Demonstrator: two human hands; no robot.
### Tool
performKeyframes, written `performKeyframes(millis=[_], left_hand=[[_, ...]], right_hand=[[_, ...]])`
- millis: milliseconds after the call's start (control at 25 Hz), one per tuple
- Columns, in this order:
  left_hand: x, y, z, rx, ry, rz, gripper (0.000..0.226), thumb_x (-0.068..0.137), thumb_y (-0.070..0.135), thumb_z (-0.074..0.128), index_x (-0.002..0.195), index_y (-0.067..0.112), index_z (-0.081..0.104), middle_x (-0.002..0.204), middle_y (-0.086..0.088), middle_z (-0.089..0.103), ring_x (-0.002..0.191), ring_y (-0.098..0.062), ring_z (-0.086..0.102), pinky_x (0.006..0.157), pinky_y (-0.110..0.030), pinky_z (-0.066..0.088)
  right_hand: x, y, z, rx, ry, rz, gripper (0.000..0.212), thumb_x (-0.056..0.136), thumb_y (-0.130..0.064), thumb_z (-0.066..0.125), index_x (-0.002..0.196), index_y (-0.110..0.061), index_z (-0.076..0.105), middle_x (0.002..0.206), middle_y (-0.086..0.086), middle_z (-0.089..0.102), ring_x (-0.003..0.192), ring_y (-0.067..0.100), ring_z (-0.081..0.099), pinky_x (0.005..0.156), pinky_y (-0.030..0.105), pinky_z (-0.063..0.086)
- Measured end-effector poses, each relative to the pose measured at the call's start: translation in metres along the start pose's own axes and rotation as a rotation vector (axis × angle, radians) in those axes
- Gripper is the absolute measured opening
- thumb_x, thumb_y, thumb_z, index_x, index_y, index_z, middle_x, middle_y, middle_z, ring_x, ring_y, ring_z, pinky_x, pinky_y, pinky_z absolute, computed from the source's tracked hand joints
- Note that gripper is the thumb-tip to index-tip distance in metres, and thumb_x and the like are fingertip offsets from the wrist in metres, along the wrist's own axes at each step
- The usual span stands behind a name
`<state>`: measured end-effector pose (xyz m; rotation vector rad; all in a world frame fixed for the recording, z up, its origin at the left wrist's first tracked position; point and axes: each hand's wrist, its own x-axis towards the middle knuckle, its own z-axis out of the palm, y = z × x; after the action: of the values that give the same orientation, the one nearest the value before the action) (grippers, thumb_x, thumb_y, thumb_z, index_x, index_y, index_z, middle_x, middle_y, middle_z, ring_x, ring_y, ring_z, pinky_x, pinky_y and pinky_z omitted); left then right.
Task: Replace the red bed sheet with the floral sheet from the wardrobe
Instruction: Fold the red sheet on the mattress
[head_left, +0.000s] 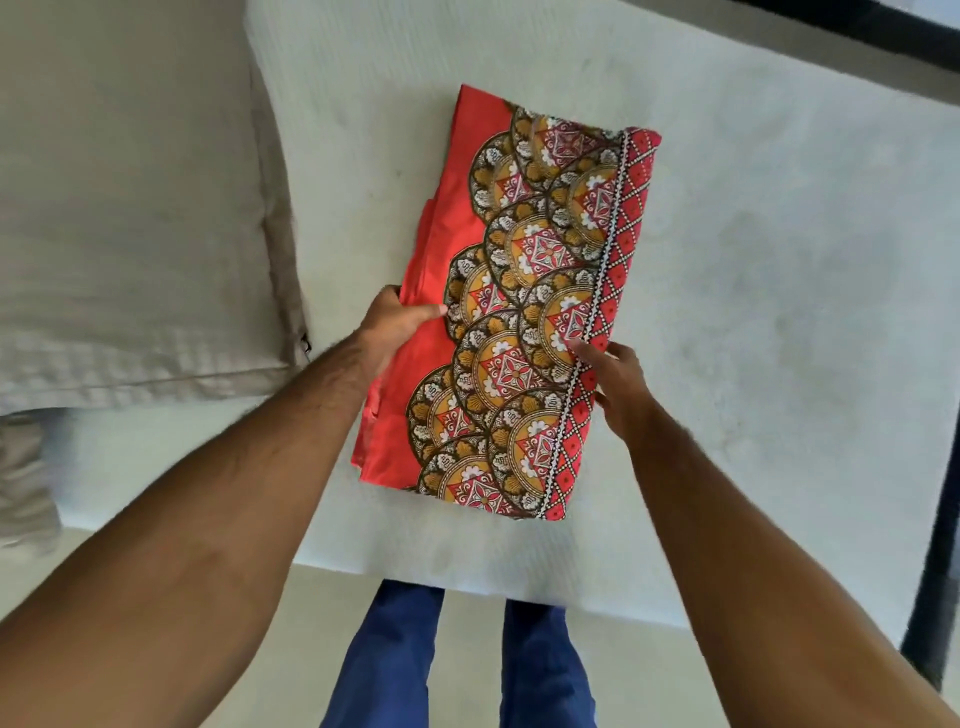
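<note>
A folded red sheet (519, 291) with round floral medallions and a diamond-patterned border lies as a long rectangle on the bare white mattress (779, 270). My left hand (395, 322) grips its plain red left edge, thumb on top and fingers tucked under the folds. My right hand (613, 384) holds the patterned right edge, with the thumb on top and the fingers curled beneath the border. Both forearms reach in from the bottom of the view.
A beige pillow (135, 208) lies on the mattress at the left. A dark bed frame (935, 571) runs along the right side and the far edge. My legs in blue trousers (462, 665) stand on the pale floor at the mattress's near edge.
</note>
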<state>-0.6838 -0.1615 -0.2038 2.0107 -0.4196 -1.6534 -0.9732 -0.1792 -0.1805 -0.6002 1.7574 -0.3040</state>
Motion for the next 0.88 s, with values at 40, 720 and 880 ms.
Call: performKeyframes(millis=[40,720,880], left_hand=[[0.001,0.004,0.002,-0.030,0.005,-0.024,0.070,0.066,0.038,0.090,0.122,0.011,0.059,0.108,-0.007,0.072,0.092,-0.024,0.072,0.089,-0.041,0.058],[-0.146,0.067,-0.013,0.007,0.041,0.809,0.091,0.072,0.037,0.089,0.149,0.026,0.043,0.154,0.007,0.044,0.146,-0.028,0.036,0.115,-0.057,0.035],[-0.169,0.069,0.005,-0.041,0.149,0.684,0.063,0.071,0.047,0.084,0.116,0.007,0.068,0.107,0.001,0.075,0.103,-0.022,0.071,0.096,-0.054,0.054]], right_hand=[[0.001,-0.006,-0.001,0.008,-0.103,-0.001,0.060,0.079,-0.039,0.082,0.128,-0.012,0.060,0.117,0.003,0.073,0.103,0.023,0.072,0.074,0.031,0.055],[-0.132,-0.055,-0.094,0.067,-0.112,-0.594,0.103,0.065,0.005,0.089,0.147,-0.027,0.036,0.128,0.002,0.063,0.111,0.017,0.068,0.091,0.042,0.059],[-0.127,-0.060,-0.102,-0.349,0.121,-0.748,0.058,0.060,-0.039,0.092,0.111,-0.024,0.068,0.110,-0.006,0.058,0.105,0.019,0.061,0.091,0.039,0.055]])
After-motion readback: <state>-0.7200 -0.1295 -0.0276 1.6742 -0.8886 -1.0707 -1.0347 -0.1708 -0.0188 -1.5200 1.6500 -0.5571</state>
